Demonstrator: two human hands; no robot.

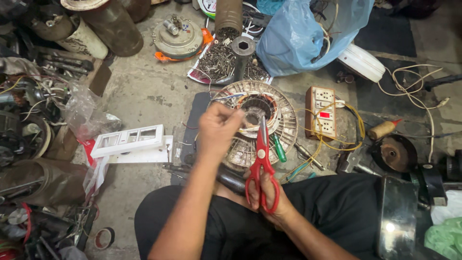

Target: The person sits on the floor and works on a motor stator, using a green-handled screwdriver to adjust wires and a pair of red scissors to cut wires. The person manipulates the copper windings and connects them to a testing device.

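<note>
Gritty concrete floor [144,91] | L hand [217,130] pinches clear tape roll [252,117] | R hand [267,195] grips red-handled scissors [262,163]

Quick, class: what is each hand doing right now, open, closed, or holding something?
Left hand: closed, pinching a small clear ring of tape above the motor winding.
Right hand: closed on the red scissors.

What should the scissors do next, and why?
Probably snip the clear tape: the left hand holds the tape roll up over the fan motor, and the right hand points the red scissors at it.
</note>
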